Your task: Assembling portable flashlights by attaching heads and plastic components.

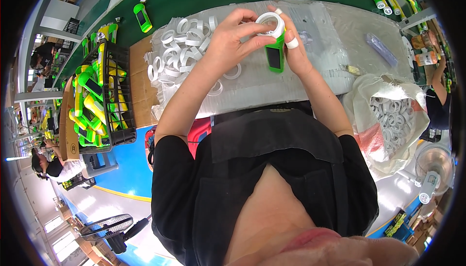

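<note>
A green flashlight [274,57] with a dark panel on its side is upheld over the bench by my right hand [297,52], which is closed round its head end. White wraps cover the thumb and a fingertip of that hand. Around the flashlight's wide end sits a white plastic ring [263,18]. My left hand [233,37] pinches the ring's near left side, its fingers reaching over the opening. Left of my hands, a heap of loose white rings [182,47] lies on the plastic-covered work surface [262,88].
A black crate [127,115] of green and yellow flashlights stands at the left. Another flashlight [142,18] lies on the green bench at the back, with several at the far right. A white woven sack [357,120] of rings is at my right, near a fan [432,178]. Other people work nearby.
</note>
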Demonstrator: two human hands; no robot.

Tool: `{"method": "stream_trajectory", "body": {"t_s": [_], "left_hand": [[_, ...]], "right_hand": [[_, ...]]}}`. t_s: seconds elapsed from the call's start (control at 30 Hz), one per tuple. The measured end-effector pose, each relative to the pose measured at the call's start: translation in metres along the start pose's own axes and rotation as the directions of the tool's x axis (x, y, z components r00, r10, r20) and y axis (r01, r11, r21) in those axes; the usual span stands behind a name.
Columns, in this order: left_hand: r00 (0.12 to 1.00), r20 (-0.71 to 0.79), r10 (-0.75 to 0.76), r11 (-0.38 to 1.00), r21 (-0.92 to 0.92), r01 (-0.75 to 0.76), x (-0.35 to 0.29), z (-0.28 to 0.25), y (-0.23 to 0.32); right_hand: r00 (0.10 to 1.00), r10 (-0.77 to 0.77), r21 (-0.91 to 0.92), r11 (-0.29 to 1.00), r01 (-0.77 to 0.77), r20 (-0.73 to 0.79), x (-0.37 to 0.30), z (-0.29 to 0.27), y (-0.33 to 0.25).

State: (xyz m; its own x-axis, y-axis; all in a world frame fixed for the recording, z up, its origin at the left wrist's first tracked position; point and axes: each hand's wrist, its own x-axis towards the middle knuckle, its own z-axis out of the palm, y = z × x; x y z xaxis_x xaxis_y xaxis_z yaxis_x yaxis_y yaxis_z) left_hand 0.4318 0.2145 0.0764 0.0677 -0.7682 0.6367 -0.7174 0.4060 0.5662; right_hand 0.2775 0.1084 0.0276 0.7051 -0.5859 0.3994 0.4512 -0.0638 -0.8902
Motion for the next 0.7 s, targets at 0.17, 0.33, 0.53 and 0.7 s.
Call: {"method": "stream_trajectory", "body": {"t_s": [0.17, 0.33, 0.53, 0.7], "left_hand": [[0.996, 0.070, 0.062, 0.996, 0.062, -0.067, 0.002, -0.001, -0.003], [0.994, 0.080, 0.068, 0.998, -0.009, -0.067, 0.010, 0.015, 0.010], [0.988, 0.129, -0.083, 0.991, -0.097, 0.096, 0.013, 0.037, 0.009], [0.989, 0.138, -0.047, 0.990, -0.122, 0.064, 0.018, 0.045, 0.010]], "right_hand": [[0.975, -0.164, -0.398, 0.893, 0.211, 0.150, 0.015, -0.028, -0.025], [0.898, -0.014, -0.614, 0.726, 0.311, 0.439, 0.036, -0.054, -0.084], [0.702, 0.503, -0.862, 0.340, 0.375, 0.504, 0.065, -0.027, -0.134], [0.695, 0.563, -0.893, 0.332, 0.305, 0.447, 0.069, -0.028, -0.137]]}}
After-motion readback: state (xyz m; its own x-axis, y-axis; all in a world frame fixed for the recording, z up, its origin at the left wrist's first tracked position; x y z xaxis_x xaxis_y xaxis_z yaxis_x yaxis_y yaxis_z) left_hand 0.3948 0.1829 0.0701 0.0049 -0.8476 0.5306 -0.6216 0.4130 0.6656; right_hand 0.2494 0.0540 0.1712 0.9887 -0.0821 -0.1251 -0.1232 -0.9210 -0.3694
